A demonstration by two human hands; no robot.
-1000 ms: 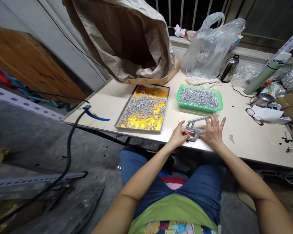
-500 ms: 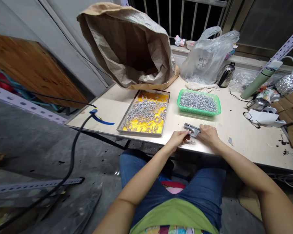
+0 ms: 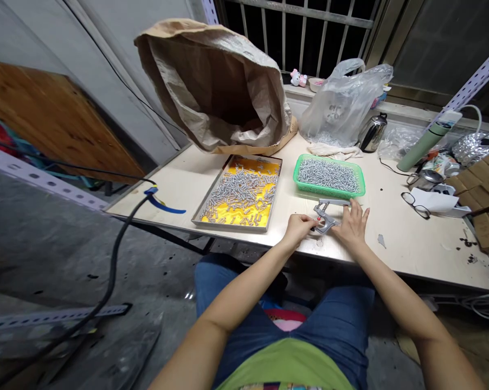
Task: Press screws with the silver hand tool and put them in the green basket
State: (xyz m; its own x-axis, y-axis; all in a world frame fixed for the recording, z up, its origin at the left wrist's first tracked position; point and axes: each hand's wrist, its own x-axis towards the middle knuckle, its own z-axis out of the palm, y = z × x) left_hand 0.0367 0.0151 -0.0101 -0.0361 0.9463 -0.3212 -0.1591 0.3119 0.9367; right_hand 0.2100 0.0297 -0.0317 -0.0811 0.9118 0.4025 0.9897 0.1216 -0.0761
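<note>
A grey metal hand tool (image 3: 327, 222) with a long bar on top and a small coil spring is held just above the table's front edge. My left hand (image 3: 298, 228) pinches its left end, where a small red spot shows. On the other side my right hand (image 3: 352, 226) grips it, thumb on the lower part and fingers up at the end of the bar. Beyond the hands stands a green plastic basket (image 3: 329, 190) full of small silvery metal pieces (image 3: 329, 174). To the left lies a shallow tray (image 3: 232, 225) with a yellow lining and similar pieces scattered in it.
A big open paper sack (image 3: 216, 92) stands behind the tray. Along the back are a plastic bag (image 3: 334, 108), a metal jug (image 3: 373, 132) and a green flask (image 3: 423, 146). Glasses (image 3: 416, 206) and cardboard boxes (image 3: 484, 184) are at right. A black cable (image 3: 118, 260) hangs at left.
The hand tool has gone from folded together to spread apart, its bar now raised and its spring showing. My right hand's fingers have moved up and opened out along it.
</note>
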